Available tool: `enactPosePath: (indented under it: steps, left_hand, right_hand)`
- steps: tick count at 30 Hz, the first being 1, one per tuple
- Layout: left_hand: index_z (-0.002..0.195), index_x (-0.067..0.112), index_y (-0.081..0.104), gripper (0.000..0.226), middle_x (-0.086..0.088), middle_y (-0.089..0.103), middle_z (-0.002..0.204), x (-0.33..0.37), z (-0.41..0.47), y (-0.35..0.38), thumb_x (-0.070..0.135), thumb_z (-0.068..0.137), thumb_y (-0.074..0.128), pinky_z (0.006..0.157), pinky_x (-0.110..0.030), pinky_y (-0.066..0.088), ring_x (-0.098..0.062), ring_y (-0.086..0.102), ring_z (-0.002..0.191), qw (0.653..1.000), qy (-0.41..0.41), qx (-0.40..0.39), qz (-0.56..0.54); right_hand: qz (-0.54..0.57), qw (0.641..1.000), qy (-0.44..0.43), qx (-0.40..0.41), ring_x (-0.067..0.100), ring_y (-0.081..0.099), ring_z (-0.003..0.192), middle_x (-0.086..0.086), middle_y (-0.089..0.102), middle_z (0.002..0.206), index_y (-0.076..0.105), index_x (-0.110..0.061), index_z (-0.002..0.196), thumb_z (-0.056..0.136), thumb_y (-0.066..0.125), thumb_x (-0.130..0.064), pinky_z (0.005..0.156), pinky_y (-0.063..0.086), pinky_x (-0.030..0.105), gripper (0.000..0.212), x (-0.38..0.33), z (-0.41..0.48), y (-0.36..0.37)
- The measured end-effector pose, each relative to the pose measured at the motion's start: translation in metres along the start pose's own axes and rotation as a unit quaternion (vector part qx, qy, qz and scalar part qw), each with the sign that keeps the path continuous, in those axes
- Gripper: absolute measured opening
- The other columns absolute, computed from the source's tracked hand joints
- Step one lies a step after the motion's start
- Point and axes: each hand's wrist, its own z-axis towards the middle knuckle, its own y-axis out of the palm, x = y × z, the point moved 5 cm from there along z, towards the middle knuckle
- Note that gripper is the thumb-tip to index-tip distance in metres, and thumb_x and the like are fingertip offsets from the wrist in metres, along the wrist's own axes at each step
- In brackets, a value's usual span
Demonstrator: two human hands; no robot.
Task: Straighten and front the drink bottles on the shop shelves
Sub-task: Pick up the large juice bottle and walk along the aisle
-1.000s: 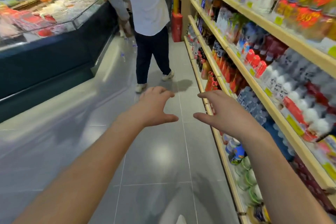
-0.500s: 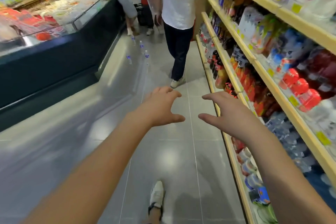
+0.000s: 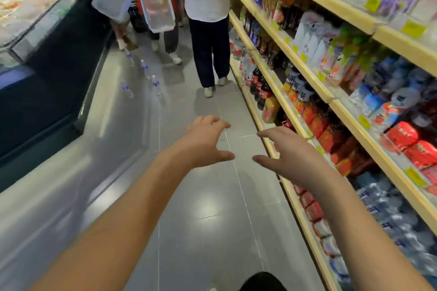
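Along the left of the aisle runs a dark, glass-topped chiller cabinet [image 3: 54, 59], its grey base sloping down to the grey tiled floor [image 3: 208, 220]. A few small clear water bottles with blue labels [image 3: 155, 84] stand loose on the floor near that base, well apart from any shelf.

Between cabinet and shelving, both bare arms reach forward at about waist height. The left hand [image 3: 203, 142] is empty, fingers spread and curled as if ready to clasp. The right hand [image 3: 290, 156] is empty too, equally spread, thumb pointing toward the other; it hangs just in front of the pale wooden shelf edge [image 3: 293, 123] without touching anything. Held this way, the hands look poised for the next bottle rather than working on one.

Further up the aisle a person in a white shirt and dark trousers [image 3: 208, 21] stands close to the shelves, with others beside them, one carrying a clear plastic lidded box [image 3: 157, 7]. They would block any move onward.

On the right, the drink bottles [image 3: 295, 90] fill the tiered shelves: dark bottles with red labels, orange ones, red-wrapped packs [image 3: 411, 144], and packs of water [image 3: 390, 215] on the lowest level. Blur hides whether they face forward.
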Motion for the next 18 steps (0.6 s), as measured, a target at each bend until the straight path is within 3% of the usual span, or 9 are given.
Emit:
enactPosePath:
  steps: [9,12,18]
  left_hand:
    - [0.15,0.031,0.035,0.083,0.001,0.033,0.155,-0.041,0.159,-0.011,0.057,0.081,0.073,0.114,-0.042,0.029,-0.023,0.025,0.143,0.999,0.025,-0.022,0.014]
    - [0.151,0.03,0.035,0.083,0.0,0.033,0.155,-0.047,0.224,-0.019,0.056,0.082,0.072,0.115,-0.042,0.031,-0.023,0.026,0.143,0.999,0.026,-0.044,0.007]
    - [0.151,0.028,0.034,0.083,-0.002,0.033,0.154,-0.059,0.33,-0.034,0.057,0.083,0.071,0.116,-0.043,0.032,-0.024,0.027,0.143,0.997,0.032,-0.065,0.019]
  right_hand:
    - [-0.002,1.0,0.018,0.004,0.004,0.054,0.11,-0.016,0.047,0.146,0.049,-0.036,0.143,0.09,0.065,-0.059,0.087,0.04,0.026,0.06,0.058,0.149,0.009]
    - [0.005,0.999,0.035,0.003,0.008,0.055,0.118,-0.013,0.046,0.147,0.049,-0.035,0.144,0.09,0.066,-0.059,0.093,0.047,0.031,0.062,0.087,0.208,0.002]
    - [-0.003,0.998,0.058,-0.023,0.011,0.043,0.138,-0.007,0.047,0.149,0.046,-0.028,0.148,0.091,0.067,-0.056,0.108,0.044,0.036,0.067,0.129,0.305,-0.018]
